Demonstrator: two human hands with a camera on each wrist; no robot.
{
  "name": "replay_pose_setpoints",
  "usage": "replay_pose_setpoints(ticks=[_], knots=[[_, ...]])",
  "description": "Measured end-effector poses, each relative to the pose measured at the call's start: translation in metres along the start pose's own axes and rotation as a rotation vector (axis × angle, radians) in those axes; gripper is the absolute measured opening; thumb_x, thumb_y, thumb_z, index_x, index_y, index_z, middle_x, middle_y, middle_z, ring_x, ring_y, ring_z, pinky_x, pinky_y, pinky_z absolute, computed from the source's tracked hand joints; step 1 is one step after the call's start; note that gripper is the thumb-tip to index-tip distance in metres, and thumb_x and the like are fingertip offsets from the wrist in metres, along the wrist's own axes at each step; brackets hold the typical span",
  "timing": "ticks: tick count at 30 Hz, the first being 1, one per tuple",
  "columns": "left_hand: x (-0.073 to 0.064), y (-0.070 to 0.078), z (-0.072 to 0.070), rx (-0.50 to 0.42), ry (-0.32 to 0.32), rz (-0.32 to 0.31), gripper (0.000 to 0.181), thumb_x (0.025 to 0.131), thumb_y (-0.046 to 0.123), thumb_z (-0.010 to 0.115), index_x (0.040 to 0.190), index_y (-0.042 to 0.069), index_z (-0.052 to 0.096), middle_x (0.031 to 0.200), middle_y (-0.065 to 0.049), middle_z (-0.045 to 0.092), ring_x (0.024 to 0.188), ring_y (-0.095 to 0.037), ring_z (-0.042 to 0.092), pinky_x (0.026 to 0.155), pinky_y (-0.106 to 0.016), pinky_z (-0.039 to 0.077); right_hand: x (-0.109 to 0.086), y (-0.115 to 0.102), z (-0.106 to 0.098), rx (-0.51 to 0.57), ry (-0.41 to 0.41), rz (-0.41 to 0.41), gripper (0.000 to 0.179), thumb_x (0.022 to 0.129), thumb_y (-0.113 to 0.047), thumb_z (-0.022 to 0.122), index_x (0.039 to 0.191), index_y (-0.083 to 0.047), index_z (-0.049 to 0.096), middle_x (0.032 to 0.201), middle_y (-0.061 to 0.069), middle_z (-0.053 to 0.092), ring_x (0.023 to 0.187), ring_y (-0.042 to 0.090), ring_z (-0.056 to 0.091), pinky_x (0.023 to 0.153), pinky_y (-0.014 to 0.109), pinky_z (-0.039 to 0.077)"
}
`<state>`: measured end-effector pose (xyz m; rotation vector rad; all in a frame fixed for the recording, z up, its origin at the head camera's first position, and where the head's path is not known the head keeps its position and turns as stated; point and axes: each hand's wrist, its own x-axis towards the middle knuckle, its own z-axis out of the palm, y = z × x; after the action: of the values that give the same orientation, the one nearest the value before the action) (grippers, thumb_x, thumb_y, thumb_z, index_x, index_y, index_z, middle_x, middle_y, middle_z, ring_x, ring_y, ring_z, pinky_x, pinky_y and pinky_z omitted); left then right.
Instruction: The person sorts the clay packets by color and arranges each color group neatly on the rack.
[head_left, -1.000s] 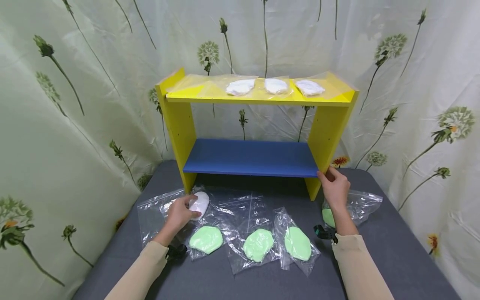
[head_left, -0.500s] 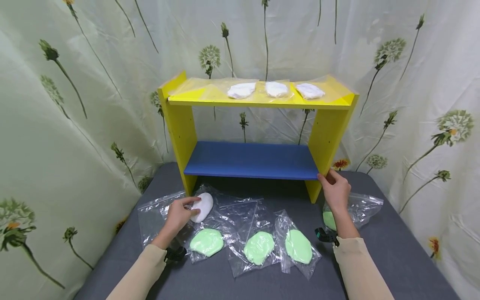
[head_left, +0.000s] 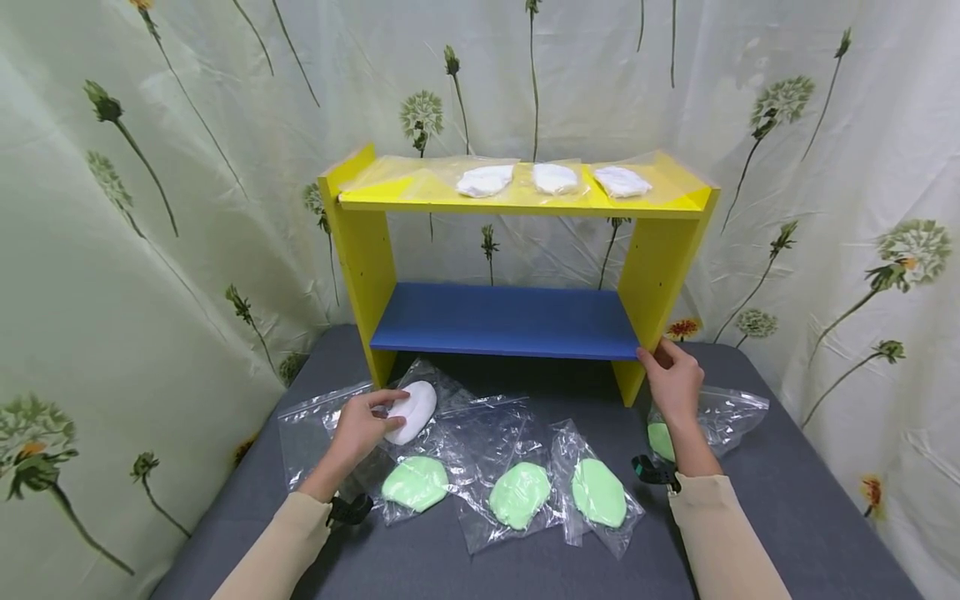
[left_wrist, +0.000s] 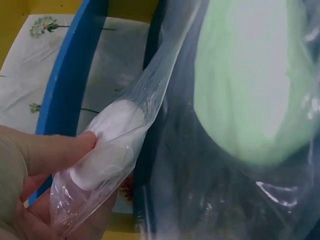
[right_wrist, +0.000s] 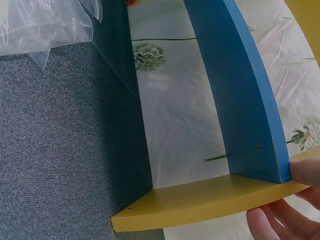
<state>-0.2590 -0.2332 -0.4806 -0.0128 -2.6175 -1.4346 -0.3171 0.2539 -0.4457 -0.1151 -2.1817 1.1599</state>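
Two hands of mine are in work: with the left hand [head_left: 362, 425] I pinch, between thumb and fingers, one clear bag [left_wrist: 157, 82] that has a white oval piece [head_left: 416, 411] inside, near the foot of the left panel [head_left: 360, 275] of the yellow shelf unit [head_left: 517, 206]. With my right hand [head_left: 675, 382] I grip the right panel [head_left: 660, 267], the thumb at the corner of the blue board [head_left: 502, 321] and other fingers on the outer side. On the dark table [head_left: 420, 575], three pale green pieces [head_left: 520, 496] lie bagged in a row, a fourth green piece [head_left: 660, 440] just beside my right wrist [head_left: 692, 450], and three other white pieces [head_left: 556, 178] rest on top of the unit.
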Motion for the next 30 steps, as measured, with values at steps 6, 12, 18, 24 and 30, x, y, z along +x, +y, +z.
replay_pose_setpoints(ticks=[6, 12, 18, 24, 30], knots=[[-0.003, 0.014, -0.003, -0.048, -0.027, -0.026, 0.040, 0.066, 0.013, 0.080, 0.100, 0.032, 0.070, 0.112, -0.004, 0.059, 0.088, -0.022, 0.058, 0.060, -0.029, 0.051, 0.000, -0.001, 0.000, 0.001, 0.000, -0.001, 0.037, 0.080, -0.043, 0.066, 0.111, -0.024, 0.067, 0.094, 0.000, 0.067, 0.084, 0.014, 0.062, 0.062, 0.016, 0.044], [-0.007, 0.025, -0.005, -0.109, -0.040, -0.002, 0.040, 0.066, 0.012, 0.080, 0.101, 0.030, 0.070, 0.110, -0.004, 0.059, 0.082, -0.022, 0.058, 0.057, -0.032, 0.051, 0.001, -0.002, -0.001, 0.003, -0.011, -0.006, 0.039, 0.080, -0.045, 0.065, 0.113, -0.024, 0.066, 0.094, -0.001, 0.067, 0.083, 0.011, 0.061, 0.062, 0.014, 0.044], [-0.011, 0.036, -0.007, -0.151, -0.079, 0.025, 0.040, 0.067, 0.013, 0.080, 0.102, 0.031, 0.069, 0.108, -0.003, 0.057, 0.077, -0.020, 0.060, 0.054, -0.032, 0.050, -0.001, -0.001, -0.002, 0.002, -0.010, 0.000, 0.039, 0.080, -0.045, 0.065, 0.113, -0.024, 0.066, 0.093, -0.001, 0.067, 0.083, 0.011, 0.061, 0.063, 0.016, 0.044], [-0.015, 0.054, -0.013, -0.149, -0.083, 0.046, 0.040, 0.067, 0.015, 0.081, 0.103, 0.031, 0.069, 0.104, -0.001, 0.060, 0.072, -0.020, 0.058, 0.049, -0.030, 0.047, 0.000, -0.002, -0.002, 0.000, -0.018, 0.003, 0.038, 0.081, -0.043, 0.065, 0.114, -0.023, 0.066, 0.095, 0.000, 0.067, 0.084, 0.012, 0.061, 0.065, 0.019, 0.045], [-0.016, 0.067, -0.019, -0.154, -0.087, 0.071, 0.040, 0.067, 0.019, 0.081, 0.102, 0.033, 0.069, 0.103, 0.000, 0.061, 0.066, -0.021, 0.057, 0.045, -0.030, 0.043, -0.001, -0.002, -0.002, -0.005, -0.023, -0.008, 0.035, 0.081, -0.041, 0.065, 0.112, -0.025, 0.066, 0.093, -0.002, 0.067, 0.084, 0.012, 0.061, 0.063, 0.021, 0.045]])
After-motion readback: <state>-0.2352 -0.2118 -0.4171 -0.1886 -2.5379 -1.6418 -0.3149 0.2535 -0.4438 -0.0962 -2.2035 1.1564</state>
